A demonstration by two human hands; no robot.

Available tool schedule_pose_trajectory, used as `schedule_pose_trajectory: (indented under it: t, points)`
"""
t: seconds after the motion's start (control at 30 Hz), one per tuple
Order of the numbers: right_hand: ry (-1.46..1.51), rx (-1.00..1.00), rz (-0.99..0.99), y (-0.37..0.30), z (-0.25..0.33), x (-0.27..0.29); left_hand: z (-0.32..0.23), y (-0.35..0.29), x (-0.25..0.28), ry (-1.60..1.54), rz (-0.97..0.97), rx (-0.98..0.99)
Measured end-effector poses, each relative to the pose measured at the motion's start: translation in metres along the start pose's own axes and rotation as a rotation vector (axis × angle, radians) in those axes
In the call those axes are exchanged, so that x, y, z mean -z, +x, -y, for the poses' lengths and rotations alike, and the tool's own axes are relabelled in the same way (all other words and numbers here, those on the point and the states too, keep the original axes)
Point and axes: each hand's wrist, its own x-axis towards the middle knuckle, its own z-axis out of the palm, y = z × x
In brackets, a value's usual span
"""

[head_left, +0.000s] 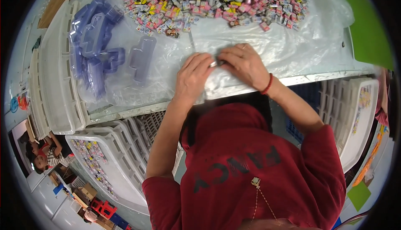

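Near the table's front edge, my left hand and my right hand meet with fingers pinched together. Between their fingertips is a small white-and-dark piece, mostly hidden, so I cannot tell its kind. Beyond my hands spreads a big pile of tiny printed box-shaped pieces in pink, yellow, white and black. Left of my left hand, a single translucent bluish plastic tray lies on the plastic sheet.
A heap of similar translucent trays lies at the left. Clear plastic sheeting covers the table. White crates stand past its left end; more crates sit below, some holding small colourful pieces. A green surface lies far right.
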Motion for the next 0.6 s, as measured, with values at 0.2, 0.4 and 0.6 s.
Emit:
schedule_pose_trajectory:
  t: [0.2, 0.4, 0.6]
  points:
    - [0.031, -0.067, -0.043, -0.003, 0.004, -0.004, 0.008, -0.01, 0.003, -0.116, 0.018, -0.026]
    - [-0.013, -0.01, -0.179, -0.007, 0.015, -0.021, 0.002, -0.02, -0.002, -0.116, -0.008, 0.131]
    - [0.003, -0.076, -0.147, -0.009, 0.033, -0.018, 0.006, -0.024, 0.001, -0.145, -0.009, 0.073]
